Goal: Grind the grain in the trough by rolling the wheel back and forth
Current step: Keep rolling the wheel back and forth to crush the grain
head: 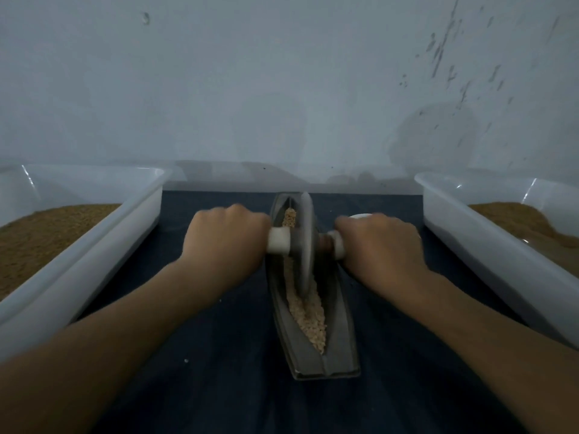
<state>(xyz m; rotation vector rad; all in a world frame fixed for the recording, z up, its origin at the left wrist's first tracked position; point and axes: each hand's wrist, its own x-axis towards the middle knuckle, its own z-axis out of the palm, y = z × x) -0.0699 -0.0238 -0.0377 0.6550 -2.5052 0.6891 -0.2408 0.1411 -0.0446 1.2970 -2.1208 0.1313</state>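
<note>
a: where does the wheel (305, 242) sit?
b: on edge in the far half of the grey trough (340, 339), which lies lengthwise on the dark cloth (219, 371).
a: and the hands?
b: knuckles up. the left hand (225, 236) is wrapped round the left handle (278, 244), and the right hand (380, 245) grips the right handle (337, 245).
a: the grain (308, 314)?
b: pale, lying along the groove, mostly on the near side of the wheel, a little beyond it.
a: what's beside it?
b: the left tub (94, 264) and right tub (485, 261), white, each holding brown meal (47, 233).
</note>
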